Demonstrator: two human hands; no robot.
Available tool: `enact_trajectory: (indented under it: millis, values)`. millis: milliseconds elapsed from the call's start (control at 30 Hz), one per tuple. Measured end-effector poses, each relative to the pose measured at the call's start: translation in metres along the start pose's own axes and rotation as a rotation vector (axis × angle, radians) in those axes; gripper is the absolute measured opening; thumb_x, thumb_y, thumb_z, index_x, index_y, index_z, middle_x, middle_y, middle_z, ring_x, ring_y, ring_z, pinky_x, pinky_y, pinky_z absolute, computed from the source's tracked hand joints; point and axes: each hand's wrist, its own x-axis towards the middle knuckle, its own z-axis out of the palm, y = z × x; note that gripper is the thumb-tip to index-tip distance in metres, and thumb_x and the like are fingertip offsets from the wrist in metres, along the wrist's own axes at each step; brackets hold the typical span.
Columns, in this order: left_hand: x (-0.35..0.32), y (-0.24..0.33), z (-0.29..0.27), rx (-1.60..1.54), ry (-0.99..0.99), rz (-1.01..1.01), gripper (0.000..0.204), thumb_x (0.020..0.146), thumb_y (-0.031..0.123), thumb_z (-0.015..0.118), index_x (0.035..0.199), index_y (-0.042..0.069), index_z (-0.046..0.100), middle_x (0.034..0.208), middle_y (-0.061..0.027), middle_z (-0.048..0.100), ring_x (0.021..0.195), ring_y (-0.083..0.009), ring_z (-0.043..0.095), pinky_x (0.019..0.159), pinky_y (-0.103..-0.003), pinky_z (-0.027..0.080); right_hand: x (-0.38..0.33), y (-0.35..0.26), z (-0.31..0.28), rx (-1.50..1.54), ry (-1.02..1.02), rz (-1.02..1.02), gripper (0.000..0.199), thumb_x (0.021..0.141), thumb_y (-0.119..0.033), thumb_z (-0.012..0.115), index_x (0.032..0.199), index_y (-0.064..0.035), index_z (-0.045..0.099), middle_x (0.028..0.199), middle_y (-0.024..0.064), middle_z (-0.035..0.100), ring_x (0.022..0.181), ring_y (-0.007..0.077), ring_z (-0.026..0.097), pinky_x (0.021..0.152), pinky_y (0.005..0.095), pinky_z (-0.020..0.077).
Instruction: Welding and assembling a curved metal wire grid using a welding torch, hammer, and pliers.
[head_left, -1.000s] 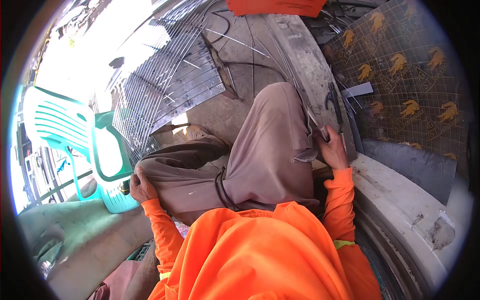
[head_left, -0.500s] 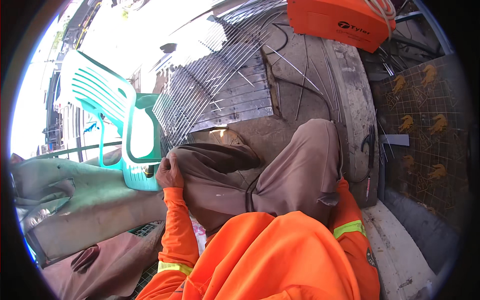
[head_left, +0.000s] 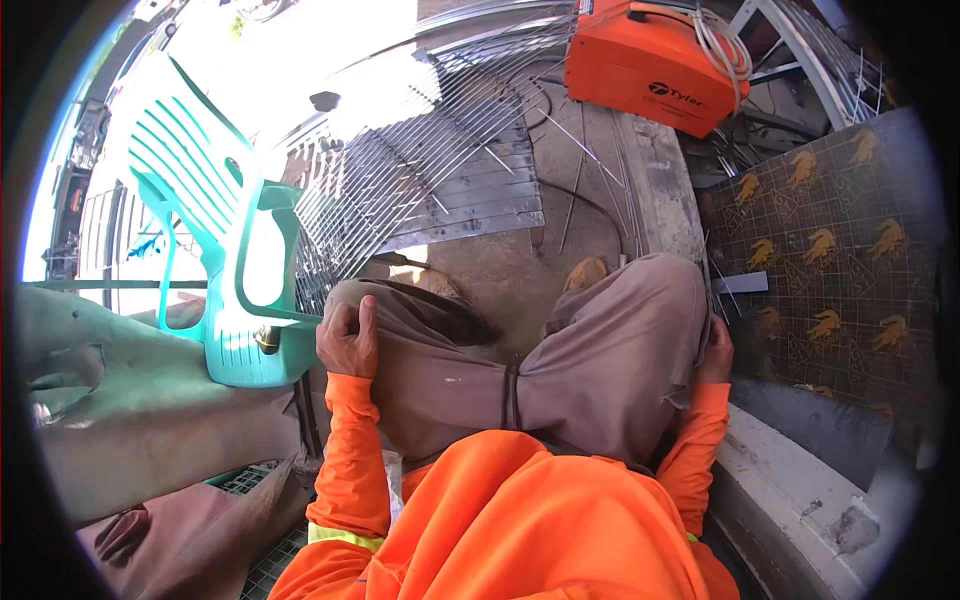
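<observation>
My left hand [head_left: 347, 338] rests at the left knee of my brown trousers [head_left: 440, 365]. Its fingers are curled in and the thumb points up, with nothing seen in it. Against the outer side of my right thigh lies my right hand [head_left: 716, 354]; its fingers are partly hidden by the leg. Both knees are bent, and my shoes show beyond them. A green plastic chair [head_left: 262, 350] stands close to my left hand. Ahead of my feet, a grid of thin metal bars [head_left: 390, 190] lies over a slatted metal surface [head_left: 505, 205].
An orange machine [head_left: 640, 75] with a coiled pale cable stands at the far right. A dark patterned sheet [head_left: 840, 260] leans on the right, beside a concrete ledge [head_left: 790, 500]. Loose rods [head_left: 590, 150] and a dark cable lie on the floor. Draped cloth [head_left: 170, 400] is at left.
My right hand has come into sight beside the right thigh. My right knee has shifted outward, and the right shoe now shows. The left hand stays at the left knee, its thumb more upright. The view has turned slightly.
</observation>
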Motion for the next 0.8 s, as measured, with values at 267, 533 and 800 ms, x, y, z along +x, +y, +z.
enact_trajectory:
  millis: [267, 533, 800]
  values:
    - [-0.029, 0.051, 0.033, -0.076, -0.637, 0.507, 0.038, 0.079, 0.033, 0.072, 0.061, 0.009, 0.049, 0.061, -0.0059, 0.049, 0.063, -0.0266, 0.049, 0.07, -0.038, 0.033, -0.015, -0.176, 0.008, -0.68, 0.403, -0.287, 0.024, 0.085, -0.019, 0.067, 0.106, -0.0092, 0.068, 0.121, 0.0113, 0.06, 0.116, 0.033, 0.054, 0.101, 0.0424, 0.039]
    - [-0.006, 0.041, 0.04, 0.052, -0.711, 0.507, 0.036, 0.082, 0.03, 0.071, 0.062, 0.009, 0.049, 0.06, -0.0051, 0.05, 0.058, -0.0229, 0.049, 0.067, -0.038, 0.037, 0.047, -0.162, 0.024, -0.846, 0.226, -0.286, 0.022, 0.078, -0.025, 0.071, 0.098, -0.016, 0.071, 0.12, 0.0067, 0.06, 0.12, 0.0309, 0.052, 0.102, 0.045, 0.0377]
    - [0.141, 0.139, 0.101, -0.168, -0.907, 0.441, 0.036, 0.083, 0.032, 0.07, 0.064, 0.009, 0.05, 0.061, -0.0044, 0.05, 0.058, -0.0215, 0.049, 0.066, -0.037, 0.037, 0.113, -0.163, -0.001, -0.784, 0.092, -0.053, 0.014, 0.077, -0.028, 0.071, 0.087, -0.0197, 0.068, 0.111, -0.002, 0.063, 0.117, 0.0224, 0.053, 0.097, 0.0435, 0.039]
